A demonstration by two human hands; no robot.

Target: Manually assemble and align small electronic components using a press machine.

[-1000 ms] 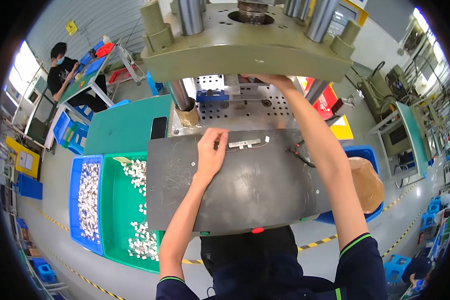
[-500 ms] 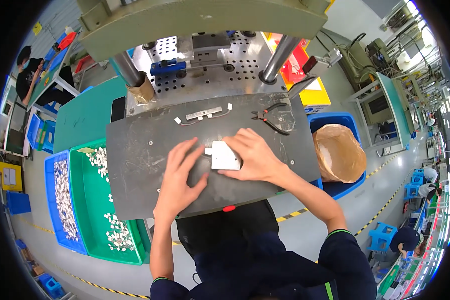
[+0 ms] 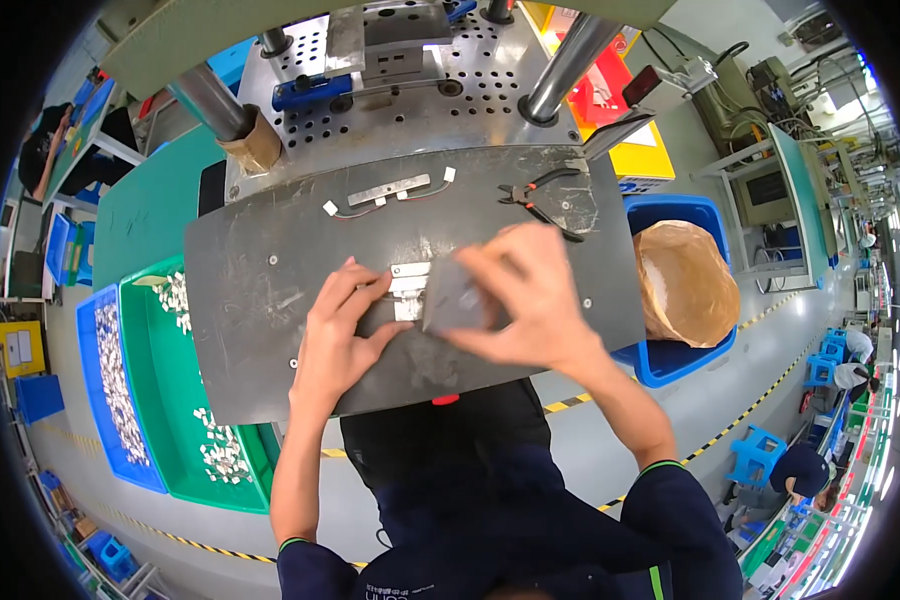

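Observation:
My right hand grips a dark grey block, tilted up and smeared by motion. Just to its left, a small silver metal piece with a slot lies on the dark work plate. The curved index finger and thumb of my left hand are at the left side of this piece and seem to hold it; the exact contact is unclear. Farther back are a silver bar with thin wires and white connectors, and diagonal cutters with black and orange handles.
Behind the plate rises a press with steel columns and a perforated bed. Left are a green bin and a blue bin with small white parts. A paper-lined blue tub stands right. Other people work farther off.
My right hand has tipped the block up, so its white face no longer shows and the silver piece is exposed. My left fingers have come in against that piece. The view has shifted.

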